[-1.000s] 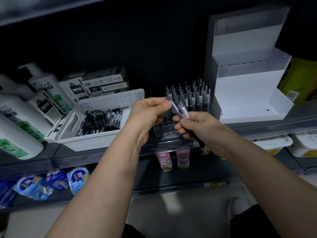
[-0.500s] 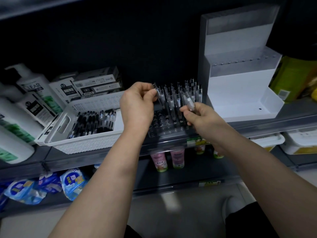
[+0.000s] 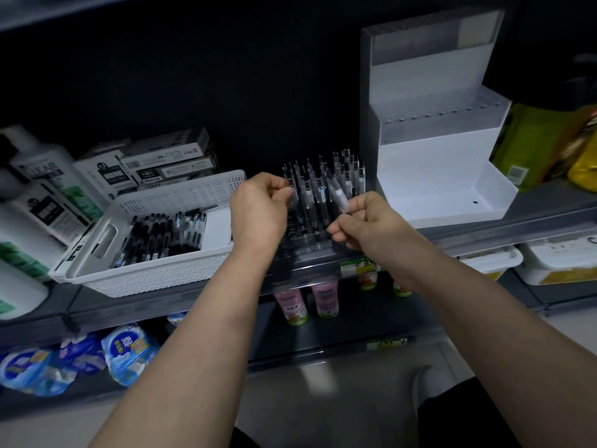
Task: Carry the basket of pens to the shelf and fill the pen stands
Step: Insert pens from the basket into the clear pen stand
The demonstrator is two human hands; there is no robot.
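Far to the left of both grips, white shampoo bottles (image 3: 38, 195) lie on the shelf (image 3: 135, 305), with flat boxes (image 3: 168, 160) stacked behind them. Just left of the left wrist sits the white basket (image 3: 155, 276). Loose pens (image 3: 161, 234) are heaped in its left and middle part.

The left hand (image 3: 258, 211) is over the front-left corner of the clear pen stand (image 3: 307, 244). Its fingers are curled, and thumb and forefinger pinch the top of an upright pen (image 3: 294, 202) at the stand's left edge (blur there makes the exact contact hard to read).

Between the two grips, standing pens (image 3: 326, 179) crowd the stand's back rows, and round holes show in the front rows.

The right hand (image 3: 368, 224) pinches a tilted pen (image 3: 339, 197) between thumb and forefinger. The pen's clear end points up and left toward the standing pens. The other fingers are curled under, and I cannot tell whether they hold more.

Just right of that grip stands a white stepped display stand (image 3: 436, 176), with a green package (image 3: 529, 140) beyond it. Below both grips, pink bottles (image 3: 319, 299) stand on the lower shelf, and blue packets (image 3: 97, 354) lie down to the left.
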